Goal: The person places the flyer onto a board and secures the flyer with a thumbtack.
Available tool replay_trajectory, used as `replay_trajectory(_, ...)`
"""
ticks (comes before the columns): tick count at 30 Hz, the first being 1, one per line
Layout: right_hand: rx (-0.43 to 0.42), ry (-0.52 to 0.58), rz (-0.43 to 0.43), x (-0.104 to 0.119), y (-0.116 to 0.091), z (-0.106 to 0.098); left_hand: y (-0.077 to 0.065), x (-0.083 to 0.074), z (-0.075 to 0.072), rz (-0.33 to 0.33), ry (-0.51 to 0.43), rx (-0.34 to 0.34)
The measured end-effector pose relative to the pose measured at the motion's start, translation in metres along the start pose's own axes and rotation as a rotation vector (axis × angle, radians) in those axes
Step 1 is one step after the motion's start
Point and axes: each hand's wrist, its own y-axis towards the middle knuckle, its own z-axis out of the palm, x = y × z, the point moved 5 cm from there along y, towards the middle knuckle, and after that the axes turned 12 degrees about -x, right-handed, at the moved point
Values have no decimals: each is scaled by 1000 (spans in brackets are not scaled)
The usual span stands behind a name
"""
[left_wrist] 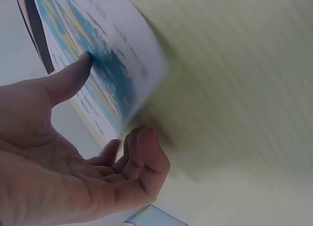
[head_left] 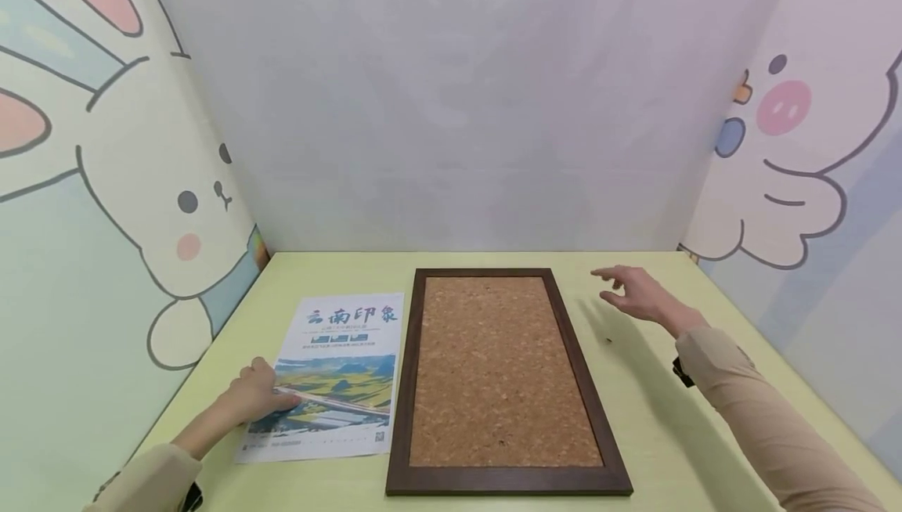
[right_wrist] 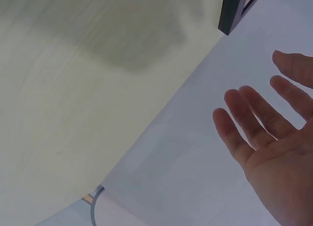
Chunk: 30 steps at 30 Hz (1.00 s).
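Head view shows the left hand (head_left: pixel 255 392) gripping the left edge of a printed poster (head_left: pixel 345 379), thumb on its face and other fingers curled by the raised edge. The poster lies on the surface (head_left: pixel 338 488), just left of a dark-framed corkboard (head_left: pixel 500 371). Right of the board, the right hand (head_left: pixel 634 293) hovers, fingers loosely spread, holding nothing.

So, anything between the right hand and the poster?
Yes. The framed corkboard lies on the table between the right hand and the poster. It looks low and the hand is raised, so reaching over it is probably fine. Nothing visible stands on the board.
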Motion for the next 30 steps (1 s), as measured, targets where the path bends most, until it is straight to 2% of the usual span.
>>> replay_trajectory(3, 85, 113, 41, -6, -6, 6, -1, 1, 1, -16, -79, 6)
replay_trajectory(8, 315, 342, 179, -14, -19, 20, 0, 2, 5, -26, -163, -30)
replay_trajectory(10, 390, 405, 216, -16, -24, 25, 1, 3, 7, -32, -186, -49)
replay_trajectory(13, 456, 457, 227, -18, -29, 31, 1, 4, 8, -55, -213, -68)
replay_trajectory(16, 491, 485, 230, -20, -33, 35, 1, 5, 9, -62, -238, -87)
replay_trajectory(24, 506, 521, 195, -18, -35, 41, -1, 8, 8, 10, -292, -144)
replay_trajectory(30, 502, 480, 184, -19, -35, 42, -2, 15, 1, -13, -310, -210)
